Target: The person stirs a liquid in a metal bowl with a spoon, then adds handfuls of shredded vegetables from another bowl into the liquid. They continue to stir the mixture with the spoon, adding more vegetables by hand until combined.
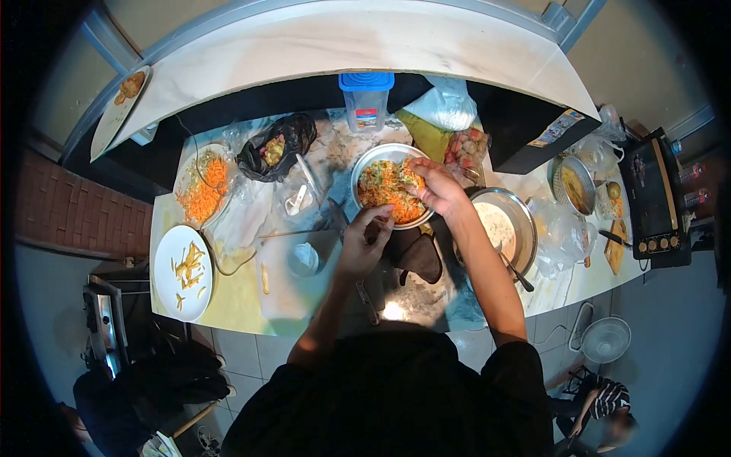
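A steel bowl point(368, 160) filled with a chopped orange, green and white vegetable mix stands in the middle of the counter. My right hand point(434, 186) reaches into the bowl from the right, fingers closed on some of the mix. My left hand point(363, 242) is at the bowl's near rim, fingers bent against its edge. A dark cloth point(419, 255) lies just under both hands.
A plate of grated carrot point(202, 189) and a white plate with potato sticks point(183, 273) sit at the left. A black bag point(276, 145), a blue-lidded container point(366, 99), a pan of white batter point(509, 225) and a strainer point(572, 184) surround the bowl. A fan point(606, 340) stands on the floor.
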`<move>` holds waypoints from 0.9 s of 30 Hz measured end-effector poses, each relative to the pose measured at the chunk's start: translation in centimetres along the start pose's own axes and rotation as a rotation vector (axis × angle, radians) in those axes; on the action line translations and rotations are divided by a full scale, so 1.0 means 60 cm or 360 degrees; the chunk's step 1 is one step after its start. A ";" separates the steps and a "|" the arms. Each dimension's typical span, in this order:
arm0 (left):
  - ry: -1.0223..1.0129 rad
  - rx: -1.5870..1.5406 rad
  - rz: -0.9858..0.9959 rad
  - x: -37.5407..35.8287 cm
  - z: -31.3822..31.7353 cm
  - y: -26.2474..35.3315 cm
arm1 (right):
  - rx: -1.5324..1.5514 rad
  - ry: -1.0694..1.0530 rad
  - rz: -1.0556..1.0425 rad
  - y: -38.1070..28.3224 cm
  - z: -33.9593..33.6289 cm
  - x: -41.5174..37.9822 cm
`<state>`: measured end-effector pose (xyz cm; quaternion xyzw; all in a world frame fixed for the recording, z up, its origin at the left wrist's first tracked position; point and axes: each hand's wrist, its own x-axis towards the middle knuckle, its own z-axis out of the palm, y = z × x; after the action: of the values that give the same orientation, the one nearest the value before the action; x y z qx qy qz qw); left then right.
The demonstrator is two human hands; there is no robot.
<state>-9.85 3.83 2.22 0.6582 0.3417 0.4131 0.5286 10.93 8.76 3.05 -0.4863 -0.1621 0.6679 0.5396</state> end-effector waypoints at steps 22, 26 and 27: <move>-0.0031 -0.0127 -0.0029 -0.001 0.004 -0.002 | -0.1132 -0.0087 -0.0527 0.003 0.015 -0.013; -0.0036 -0.0109 0.0012 -0.001 0.007 -0.012 | -0.1349 -0.0100 -0.0709 0.006 0.010 -0.011; -0.0035 -0.0119 -0.0005 -0.001 0.007 -0.011 | -0.1345 -0.0092 -0.0709 0.004 0.013 -0.014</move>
<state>-9.48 3.72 1.50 0.6419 0.3212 0.4177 0.5571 10.11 8.18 3.63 -0.5977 -0.5347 0.4249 0.4200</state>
